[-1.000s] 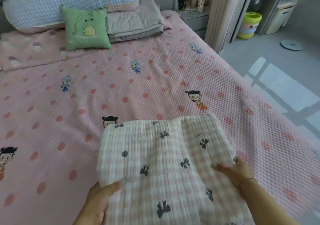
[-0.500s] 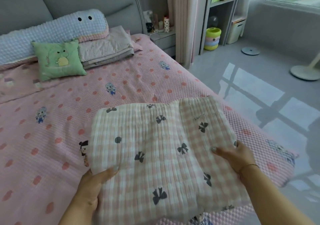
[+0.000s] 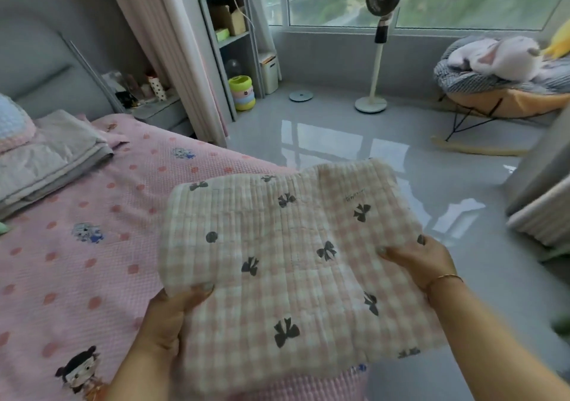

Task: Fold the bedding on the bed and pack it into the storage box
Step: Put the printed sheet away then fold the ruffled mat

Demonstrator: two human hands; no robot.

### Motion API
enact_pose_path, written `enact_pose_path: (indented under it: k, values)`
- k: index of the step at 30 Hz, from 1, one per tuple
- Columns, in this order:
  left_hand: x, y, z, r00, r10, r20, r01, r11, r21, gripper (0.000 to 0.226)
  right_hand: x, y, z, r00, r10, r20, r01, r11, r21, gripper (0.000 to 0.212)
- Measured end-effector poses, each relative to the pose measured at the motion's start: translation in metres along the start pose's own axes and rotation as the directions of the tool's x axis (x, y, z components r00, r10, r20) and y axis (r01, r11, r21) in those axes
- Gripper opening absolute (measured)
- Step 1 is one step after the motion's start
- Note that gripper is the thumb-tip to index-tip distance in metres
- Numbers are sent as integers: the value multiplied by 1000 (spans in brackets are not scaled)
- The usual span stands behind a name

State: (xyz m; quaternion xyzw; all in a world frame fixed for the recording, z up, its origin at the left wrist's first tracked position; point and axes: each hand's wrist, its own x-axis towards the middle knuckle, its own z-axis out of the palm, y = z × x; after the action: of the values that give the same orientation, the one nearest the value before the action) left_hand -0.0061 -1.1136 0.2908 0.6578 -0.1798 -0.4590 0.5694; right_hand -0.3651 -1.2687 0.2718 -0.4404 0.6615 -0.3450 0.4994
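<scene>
A folded pink-and-white checked blanket [image 3: 287,265] with dark bows is held up off the bed, partly over the bed's edge and the floor. My left hand [image 3: 172,317] grips its near left corner, thumb on top. My right hand [image 3: 422,262] grips its right edge, thumb on top, a bracelet on the wrist. Below lies the bed [image 3: 77,262] with its pink dotted cover. A grey folded quilt [image 3: 52,160] lies near the headboard. No storage box can be made out for certain.
A glossy grey floor [image 3: 354,141] spreads to the right. On it stand a pedestal fan [image 3: 377,43], a rocking chair [image 3: 505,92] piled with bedding, a grey shelf unit [image 3: 228,30] and a colourful pot [image 3: 242,92]. A grey-and-white object [image 3: 543,197] sits at the right edge.
The view has swung right, from the bed toward the floor and window. Both hands have carried the folded blanket up and to the right, off the bed, keeping the same grip.
</scene>
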Motion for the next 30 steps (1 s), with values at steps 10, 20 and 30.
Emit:
enact_pose_path:
  k: [10, 20, 30]
  values:
    - [-14, 9, 114, 916, -41, 398, -17, 990, 142, 48, -84, 50, -113, 913, 78, -401, -36, 993, 111, 58]
    - [-75, -13, 259, 688, -144, 711, -43, 970, 238, 36, -171, 104, -233, 705, 215, -676, -103, 974, 203, 60]
    - [-143, -65, 403, 529, -286, 799, -103, 913, 395, 57, -241, 175, -331, 507, 398, -765, -87, 906, 414, 48]
